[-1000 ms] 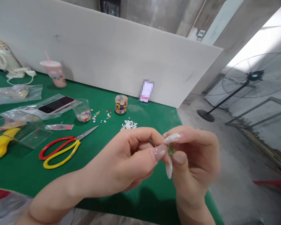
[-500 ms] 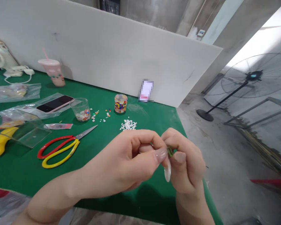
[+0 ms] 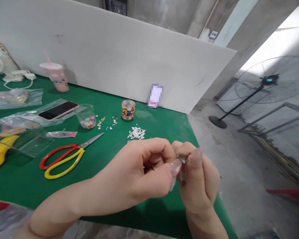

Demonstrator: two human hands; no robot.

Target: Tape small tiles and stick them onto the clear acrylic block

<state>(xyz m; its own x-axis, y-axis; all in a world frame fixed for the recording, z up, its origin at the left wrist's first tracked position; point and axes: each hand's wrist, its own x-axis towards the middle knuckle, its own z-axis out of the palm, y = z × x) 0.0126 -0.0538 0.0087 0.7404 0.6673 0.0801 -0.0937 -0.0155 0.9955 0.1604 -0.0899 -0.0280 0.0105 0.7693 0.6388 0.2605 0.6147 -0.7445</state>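
My left hand (image 3: 149, 169) is closed, thumb and forefinger pinched together in front of me. Against it, my right hand (image 3: 199, 172) is closed too, its thumb raised over the curled forefinger. Between the fingertips of both hands shows a small, thin, greenish-brown piece (image 3: 182, 156) with a shiny edge; most of it is covered by fingers, and its kind cannot be made out. Just beyond my hands lies a heap of small white chips (image 3: 136, 132) on the green table top (image 3: 109, 196). Behind that stands a round clear jar (image 3: 128, 110) ringed with rows of coloured tiles.
Scissors (image 3: 83, 146) with red and yellow handles lie left of my hands. Beyond them are a plastic cup (image 3: 86, 118) of coloured chips, a small tube (image 3: 62, 134), a phone (image 3: 58, 111) and a pink tumbler (image 3: 56, 77). A white panel (image 3: 109, 53) borders the far side.
My right thumb has lifted and moved up and right. The small piece between the fingertips has turned. Both hands stay in nearly the same place.
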